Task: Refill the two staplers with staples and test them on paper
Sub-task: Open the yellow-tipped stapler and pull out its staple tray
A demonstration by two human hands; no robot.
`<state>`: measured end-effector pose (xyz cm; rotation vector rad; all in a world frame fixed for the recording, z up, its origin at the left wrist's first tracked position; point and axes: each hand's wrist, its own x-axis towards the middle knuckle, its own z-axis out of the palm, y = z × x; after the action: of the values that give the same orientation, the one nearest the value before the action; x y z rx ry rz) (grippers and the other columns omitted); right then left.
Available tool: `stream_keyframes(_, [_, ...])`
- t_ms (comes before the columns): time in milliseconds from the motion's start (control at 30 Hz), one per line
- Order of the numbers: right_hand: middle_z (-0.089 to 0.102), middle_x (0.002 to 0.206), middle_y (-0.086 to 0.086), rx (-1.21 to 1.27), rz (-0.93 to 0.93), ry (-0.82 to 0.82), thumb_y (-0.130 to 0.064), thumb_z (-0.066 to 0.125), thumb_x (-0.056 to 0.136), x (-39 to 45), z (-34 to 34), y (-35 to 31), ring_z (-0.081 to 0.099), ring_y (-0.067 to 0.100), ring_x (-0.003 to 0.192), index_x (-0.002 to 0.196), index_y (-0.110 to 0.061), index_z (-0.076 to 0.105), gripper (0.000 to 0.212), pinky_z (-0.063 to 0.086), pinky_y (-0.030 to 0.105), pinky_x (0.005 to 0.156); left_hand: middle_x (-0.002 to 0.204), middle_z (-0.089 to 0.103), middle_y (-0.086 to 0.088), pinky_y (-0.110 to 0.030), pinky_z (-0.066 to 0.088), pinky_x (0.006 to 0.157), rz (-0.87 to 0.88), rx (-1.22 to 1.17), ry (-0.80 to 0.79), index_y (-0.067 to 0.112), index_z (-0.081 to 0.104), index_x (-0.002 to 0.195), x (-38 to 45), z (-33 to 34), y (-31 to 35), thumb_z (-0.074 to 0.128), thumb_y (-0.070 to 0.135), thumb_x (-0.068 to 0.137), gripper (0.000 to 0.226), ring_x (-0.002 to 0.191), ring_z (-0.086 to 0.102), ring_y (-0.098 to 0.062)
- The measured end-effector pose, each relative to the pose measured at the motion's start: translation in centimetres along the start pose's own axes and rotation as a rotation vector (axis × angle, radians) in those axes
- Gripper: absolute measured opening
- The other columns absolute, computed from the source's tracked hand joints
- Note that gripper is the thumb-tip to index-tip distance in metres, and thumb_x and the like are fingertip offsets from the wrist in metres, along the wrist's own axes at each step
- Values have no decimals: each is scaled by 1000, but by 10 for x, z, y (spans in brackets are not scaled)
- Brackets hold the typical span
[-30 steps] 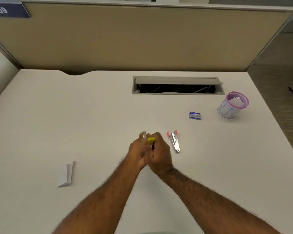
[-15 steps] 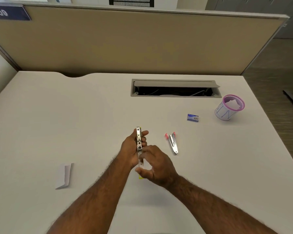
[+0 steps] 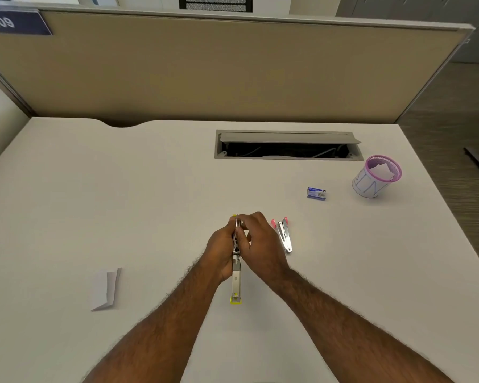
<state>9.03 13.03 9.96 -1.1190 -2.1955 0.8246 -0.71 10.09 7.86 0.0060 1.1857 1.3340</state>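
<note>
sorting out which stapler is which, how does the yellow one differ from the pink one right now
The yellow stapler is held in both hands, left hand and right hand; the pink stapler lies untouched on the desk. The yellow one is swung open into a long straight line; the pink one gapes only in a narrow V. Both have bare metal bodies with coloured tips.

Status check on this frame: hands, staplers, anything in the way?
Both hands, left and right, grip the yellow stapler, swung open. Pink stapler lies untouched beside them. Staple box and folded paper unobstructed.
</note>
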Motion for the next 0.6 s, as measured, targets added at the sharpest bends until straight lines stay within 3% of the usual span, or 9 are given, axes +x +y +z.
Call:
stream_keyframes(133, [51, 103, 3, -86, 24, -53, -17, 48, 95, -5, 6, -2, 57, 18, 82, 100, -9, 58, 15, 51, 39, 67, 75, 66, -4, -31, 54, 64, -38, -6, 45, 11, 68, 92, 1, 0, 0, 53, 45, 94, 38, 73, 65, -18])
stream_keyframes(300, [53, 100, 7, -121, -36, -27, -12, 46, 95, -9, 5, -5, 53, 21, 89, 94, -4, 56, 13, 48, 35, 71, 76, 70, -5, -29, 56, 65, -27, 2, 68, 10, 70, 89, 3, 1, -2, 51, 42, 96, 38, 74, 69, -17])
stream_keyframes(467, [55, 84, 8, -91, -134, -1, -16, 55, 91, -11, -3, -13, 51, 21, 77, 83, -3, 56, 15, 47, 37, 67, 64, 61, 0, -28, 52, 63, 5, 3, 93, 12, 64, 79, 7, -4, -2, 54, 41, 95, 35, 65, 59, -13])
stream_keyframes(600, [56, 77, 4, -45, -183, 55, -21, 58, 91, -24, -1, -15, 51, 18, 72, 79, -6, 57, 19, 47, 34, 62, 64, 67, -4, -31, 54, 63, 2, 64, 41, 9, 69, 94, 9, -6, 8, 46, 45, 97, 43, 65, 65, -16])
